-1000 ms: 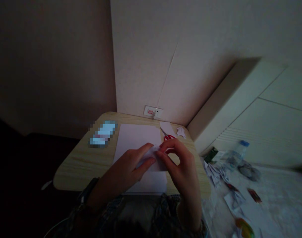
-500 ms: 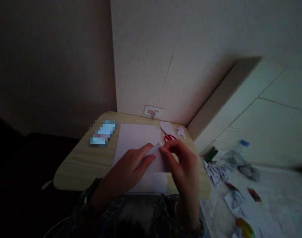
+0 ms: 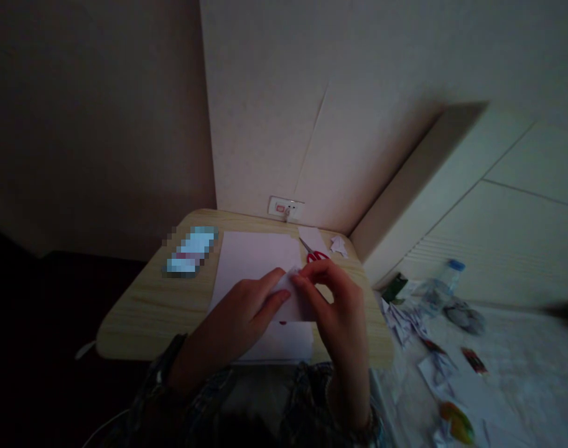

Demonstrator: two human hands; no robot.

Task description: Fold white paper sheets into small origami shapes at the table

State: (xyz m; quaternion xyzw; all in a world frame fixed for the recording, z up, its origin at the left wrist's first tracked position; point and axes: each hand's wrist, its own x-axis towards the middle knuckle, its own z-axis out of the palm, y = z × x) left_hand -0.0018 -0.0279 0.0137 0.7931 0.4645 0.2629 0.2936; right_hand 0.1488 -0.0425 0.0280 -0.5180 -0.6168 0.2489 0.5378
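A small piece of white paper (image 3: pixel 298 306) is held up between both hands, over the near half of a white paper stack (image 3: pixel 258 252). My left hand (image 3: pixel 253 303) grips its left side between thumb and fingers. At the paper's top edge my right hand (image 3: pixel 335 292) pinches a corner with thumb and forefinger, and that corner looks bent over. Just beyond the right hand lie red-handled scissors (image 3: pixel 315 254), blades pointing away to the left. My fingers hide part of the held paper.
On the wooden table (image 3: pixel 139 311) a phone (image 3: pixel 190 250) lies at the left, a folded paper piece (image 3: pixel 338 246) at the back right. A wall socket (image 3: pixel 286 207) sits behind. To the right, a bottle (image 3: pixel 442 286) and paper scraps (image 3: pixel 402 320) lie on a pale bed-like surface.
My right fingers have moved slightly inward and down at the paper's top corner, which was pointed upward and now looks bent over. The whole view has shifted a little.
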